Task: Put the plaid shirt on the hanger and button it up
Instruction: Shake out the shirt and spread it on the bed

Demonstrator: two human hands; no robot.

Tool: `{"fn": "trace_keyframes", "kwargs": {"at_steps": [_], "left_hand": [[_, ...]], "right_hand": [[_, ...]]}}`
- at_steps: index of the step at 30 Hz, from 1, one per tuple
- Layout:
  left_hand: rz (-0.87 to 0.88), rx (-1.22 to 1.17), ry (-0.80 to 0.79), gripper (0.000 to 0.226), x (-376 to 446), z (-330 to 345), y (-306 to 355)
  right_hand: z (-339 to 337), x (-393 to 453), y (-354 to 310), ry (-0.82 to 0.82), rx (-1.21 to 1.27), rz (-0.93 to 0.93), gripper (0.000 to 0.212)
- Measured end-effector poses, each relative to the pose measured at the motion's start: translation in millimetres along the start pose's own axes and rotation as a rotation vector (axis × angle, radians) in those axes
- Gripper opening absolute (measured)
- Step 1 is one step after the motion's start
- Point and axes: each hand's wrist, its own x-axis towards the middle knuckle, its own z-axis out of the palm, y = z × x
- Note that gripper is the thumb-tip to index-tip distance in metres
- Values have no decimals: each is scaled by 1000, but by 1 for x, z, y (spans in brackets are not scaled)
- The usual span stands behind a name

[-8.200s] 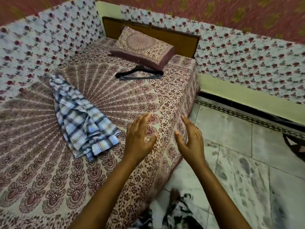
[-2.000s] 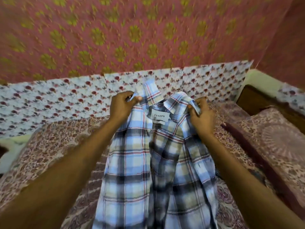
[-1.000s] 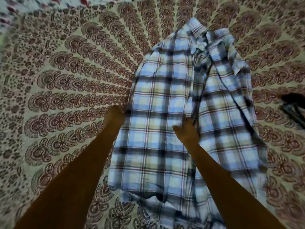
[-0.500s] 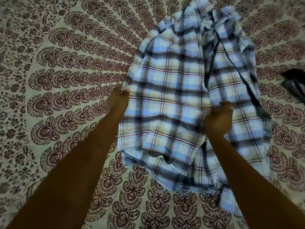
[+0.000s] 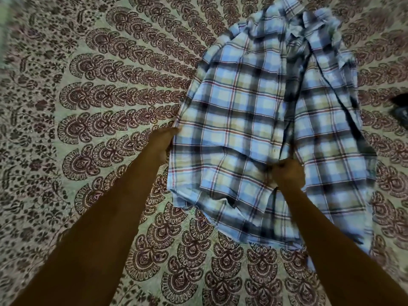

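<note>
Both edges of the blue, cream and red plaid cotton shirt (image 5: 247,111) are gripped: left hand (image 5: 162,143) at its side, right hand (image 5: 288,174) at its opening. It is spread on the maroon-patterned bedsheet (image 5: 99,102). No writing can be read.

Plaid shirt (image 5: 254,120) is spread on the bedsheet (image 5: 88,107), to the right of centre, with its collar at the far end and its hem at the near end.

The shirt's left edge is gripped by the left hand (image 5: 162,143), which sits just beside the cloth over the sheet; the inner edge of the front panel, near the shirt's middle, is pinched by the right hand (image 5: 288,174), which lies on top of the garment. The second front panel is laid further right, beyond the right hand. A dark object (image 5: 400,107), cut off by the frame and not identifiable, is seen on the sheet at the right edge, apart from the shirt.
</note>
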Motion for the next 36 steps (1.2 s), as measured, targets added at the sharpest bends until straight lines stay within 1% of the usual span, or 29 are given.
{"fn": "trace_keyframes", "kwargs": {"at_steps": [1, 3, 4, 6, 9, 10, 11, 13, 14, 16, 17, 19, 20, 21, 22, 23, 24, 25, 26, 27, 28, 29, 30, 31, 32, 33, 34, 35, 36], "left_hand": [[9, -43, 17, 5, 1, -3, 3], [11, -83, 58, 11, 3, -7, 9], [-17, -87, 61, 20, 4, -9, 10], [-77, -77, 12, 32, 8, -11, 7], [-165, 8, -57, 30, 16, -12, -9], [-181, 36, -74, 27, 12, -12, -13], [-181, 48, -89, 24, 10, -12, -16], [-152, 85, -128, 19, 5, -12, -22], [-132, 123, -144, 16, 2, -12, -24], [-60, 195, -158, 18, -2, -13, -25], [-8, 213, -133, 19, 0, -14, -25], [79, 180, -12, 21, 4, -16, -22], [130, 160, 99, 23, 6, -20, -19], [209, 176, 229, 25, 10, -27, -19], [280, 235, 313, 26, 10, -33, -16], [359, 278, 346, 24, 12, -39, -15], [408, 321, 327, 17, 8, -44, -13], [418, 402, 278, 5, 7, -48, -15], [389, 508, 210, 15, 1, -52, -16], [321, 603, 108, 29, 1, -58, -23], [229, 629, -22, 36, -5, -62, -29], [146, 636, -130, 40, -10, -68, -39], [104, 658, -190, 44, -16, -72, -49], [105, 663, -202, 46, -19, -78, -60], [113, 622, -184, 43, -24, -82, -66], [127, 534, -162, 38, -29, -85, -70], [128, 407, -150, 33, -36, -90, -71], [137, 262, -155, 30, -38, -95, -71], [156, 131, -166, 27, -41, -102, -68]], "right_hand": [[-4, 3, 5, 37, 8, 11, 21], [-5, 6, 12, 47, 62, 8, 21], [-2, 5, 13, 12, 93, 7, 23], [9, -3, 12, -89, 135, 11, 35], [27, -19, 9, -252, 203, 30, 50], [31, -22, 9, -276, 176, 26, 50], [34, -24, 11, -264, 154, 7, 46], [30, -28, 13, -124, 155, 12, 38], [25, -30, 15, -9, 158, 43, 36], [11, -31, 22, 250, 171, 137, 36], [2, -30, 26, 347, 183, 175, 34], [-11, -25, 35, 445, 125, 185, 33], [-13, -20, 39, 475, 47, 168, 35], [-13, -16, 41, 494, -42, 149, 39], [-11, -15, 40, 510, -118, 128, 43], [-6, -16, 36, 513, -166, 89, 47], [1, -22, 28, 500, -187, 23, 50], [9, -29, 20, 472, -185, -71, 52], [19, -38, 11, 446, -164, -199, 52], [29, -49, 1, 408, -107, -346, 48], [38, -61, -10, 329, -4, -482, 41], [46, -75, -23, 183, 108, -582, 37], [54, -86, -34, 8, 186, -649, 36], [61, -98, -45, -152, 215, -701, 36], [68, -107, -53, -258, 215, -738, 33], [76, -114, -60, -319, 219, -741, 29], [84, -118, -65, -361, 258, -696, 27], [87, -124, -72, -399, 334, -602, 26], [90, -128, -81, -448, 441, -470, 25]]}}
